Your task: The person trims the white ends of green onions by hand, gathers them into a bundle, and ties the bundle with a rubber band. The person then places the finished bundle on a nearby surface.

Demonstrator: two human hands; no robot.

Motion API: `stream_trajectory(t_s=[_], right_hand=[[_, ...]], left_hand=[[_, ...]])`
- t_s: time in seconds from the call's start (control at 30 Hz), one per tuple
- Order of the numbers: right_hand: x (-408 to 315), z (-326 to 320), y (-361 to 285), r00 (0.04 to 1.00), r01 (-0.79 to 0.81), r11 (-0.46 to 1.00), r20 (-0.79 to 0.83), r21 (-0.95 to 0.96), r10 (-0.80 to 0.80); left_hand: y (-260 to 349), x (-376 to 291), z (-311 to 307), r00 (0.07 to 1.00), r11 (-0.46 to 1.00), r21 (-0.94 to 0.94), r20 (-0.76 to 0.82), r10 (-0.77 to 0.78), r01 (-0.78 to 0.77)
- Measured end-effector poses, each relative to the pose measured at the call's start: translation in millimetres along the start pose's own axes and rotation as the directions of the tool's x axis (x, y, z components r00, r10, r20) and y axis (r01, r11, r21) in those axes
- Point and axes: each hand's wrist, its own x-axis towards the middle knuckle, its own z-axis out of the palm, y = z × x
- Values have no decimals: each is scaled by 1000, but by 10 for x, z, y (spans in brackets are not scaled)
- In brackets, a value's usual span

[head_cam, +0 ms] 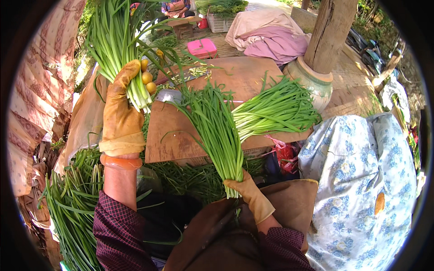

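Note:
My left hand point(127, 88), in a stained yellow rubber glove, is raised at the upper left and grips a bunch of garlic chives point(113, 37) by the pale stem ends. Its leaves point up and away. In my gloved right hand point(251, 194) is a second bunch of chives point(217, 125), held near its cut ends over my lap. The leaf tips of that bunch lean over a wooden board point(179, 135). Another pile of chives point(278, 108) lies on the board's right side. A knife blade point(190, 78) lies partly under chopped stem pieces at the board's back.
Loose chives point(74, 203) are heaped at my left. A flowered cloth point(356, 176) covers something at my right. Behind the board stand a ceramic jar point(313, 84), a wooden post point(330, 37) and a pink box point(202, 48). Another person point(178, 8) sits far back near a white crate point(218, 23).

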Motion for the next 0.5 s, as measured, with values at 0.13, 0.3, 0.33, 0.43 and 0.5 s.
stream_trajectory(t_s=[0.13, 0.3, 0.33, 0.43, 0.5], right_hand=[[-1, -19, 18, 1000, 7, 1000, 16, 3, -8], [-34, 14, -40, 1000, -5, 995, 4, -102, 5], [-24, 19, -62, 1000, -12, 997, 13, -82, 13], [-29, 91, -98, 997, -42, 995, 58, -88, 47], [-37, 134, -120, 998, 19, 993, 68, -114, -11]], left_hand=[[-488, -339, -634, 948, 869, 420, -283, -147, 261], [-1155, -1053, -1314, 899, -253, 921, -359, -252, 297], [-1204, -1084, -1363, 917, -165, 939, -333, -219, 301], [-1163, -1141, -1292, 909, -521, 835, -342, -237, 178], [-1126, -1118, -1146, 967, -613, 786, -90, -239, -79]])
